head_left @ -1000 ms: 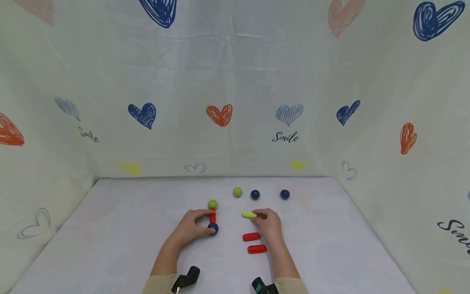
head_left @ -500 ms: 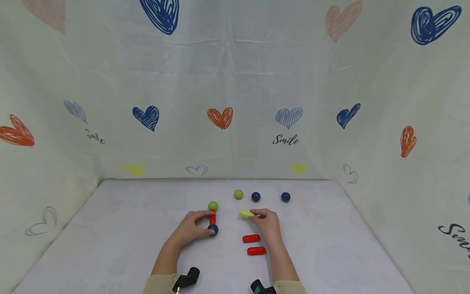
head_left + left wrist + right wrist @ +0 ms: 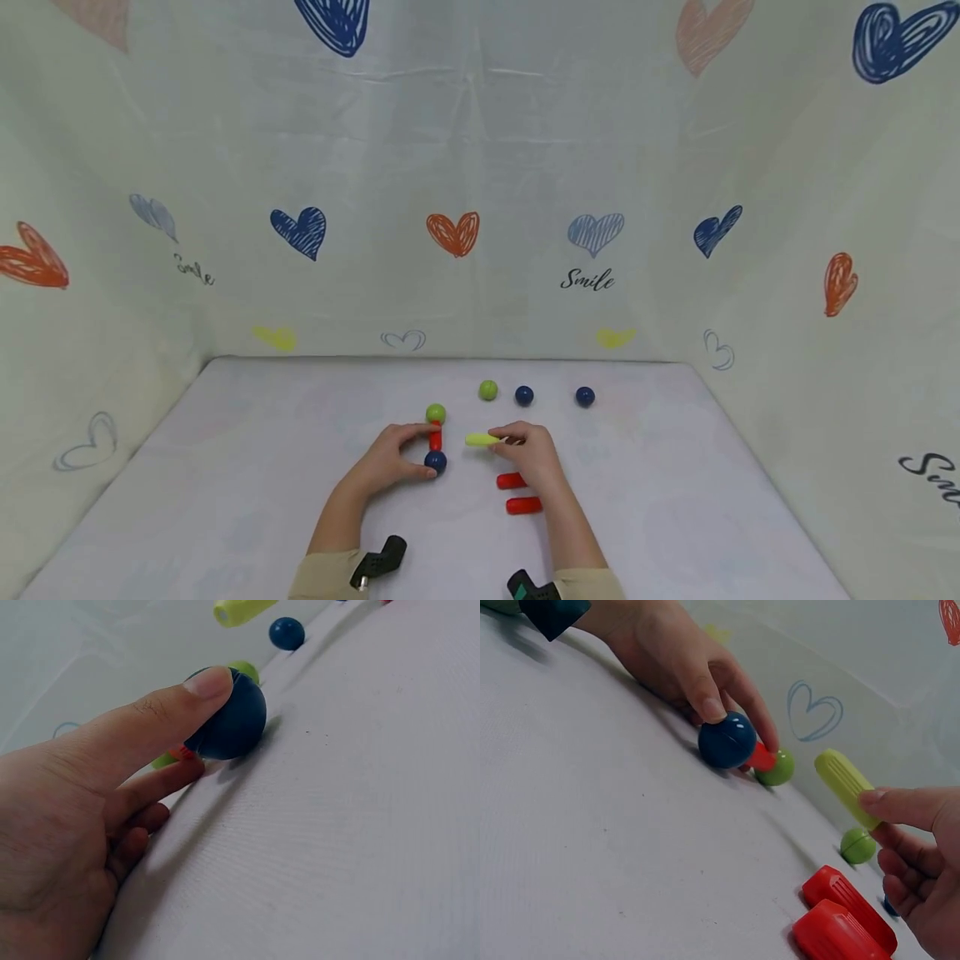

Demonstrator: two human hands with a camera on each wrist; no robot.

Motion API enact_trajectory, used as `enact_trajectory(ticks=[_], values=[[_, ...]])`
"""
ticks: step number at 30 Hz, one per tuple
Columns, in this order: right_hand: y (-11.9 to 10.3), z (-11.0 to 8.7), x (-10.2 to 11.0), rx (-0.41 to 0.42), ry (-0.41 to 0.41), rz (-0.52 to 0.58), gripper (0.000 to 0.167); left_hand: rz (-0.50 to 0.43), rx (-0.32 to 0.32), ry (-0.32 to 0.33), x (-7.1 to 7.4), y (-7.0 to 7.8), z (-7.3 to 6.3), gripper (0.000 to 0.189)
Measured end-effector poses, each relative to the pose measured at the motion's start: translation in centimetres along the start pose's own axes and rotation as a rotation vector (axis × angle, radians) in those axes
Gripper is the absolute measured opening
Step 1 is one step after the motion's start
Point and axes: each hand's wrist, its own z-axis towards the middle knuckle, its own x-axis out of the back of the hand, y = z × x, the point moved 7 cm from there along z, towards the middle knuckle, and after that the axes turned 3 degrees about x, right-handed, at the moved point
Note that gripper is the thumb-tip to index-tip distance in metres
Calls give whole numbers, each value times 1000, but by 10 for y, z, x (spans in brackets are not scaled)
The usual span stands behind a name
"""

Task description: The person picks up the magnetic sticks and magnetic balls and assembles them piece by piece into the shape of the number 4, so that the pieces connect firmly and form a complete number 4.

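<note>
In the head view, a dark blue ball [image 3: 435, 462], a short red rod [image 3: 436, 441] and a green ball [image 3: 436, 412] stand in a line, joined end to end. My left hand [image 3: 392, 457] holds this piece, its thumb on the blue ball and index finger by the red rod near the green ball. To the right, my right hand [image 3: 529, 452] pinches one end of a ribbed yellow-green rod [image 3: 480, 440] between thumb and fingers. Its free end points left toward the joined piece, apart from it. The right wrist view shows this rod [image 3: 843, 783] raised above the table.
Two red rods [image 3: 522, 506] lie by the right forearm, their right ends partly hidden. Farther back sit a loose green ball [image 3: 488, 390] and two blue balls [image 3: 524, 396]. A heart-printed cloth [image 3: 360, 283] hangs behind the white table [image 3: 660, 483].
My right hand has moved left with the yellow-green rod, bringing it closer to the joined piece. My left hand keeps its hold in nearly the same place.
</note>
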Motion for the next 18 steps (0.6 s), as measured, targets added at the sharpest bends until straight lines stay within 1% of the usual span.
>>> enact_trajectory(ticks=[3, 6, 10, 15, 18], values=[[-4, -1, -8, 25, -54, 4, 20, -8, 7, -21, 1, -1, 1, 65], [-6, -2, -14, 36, -84, 9, 19, -11, -1, -36, 1, -3, 3, 65], [-8, -2, -19, 49, -100, 4, 19, -23, -11, -42, 1, -2, 3, 64], [-9, -2, -22, 43, -108, -14, 19, -11, 21, -37, 1, -5, 3, 62], [-10, -2, -23, 44, -113, -32, 18, -13, 18, -38, 1, -5, 5, 58]])
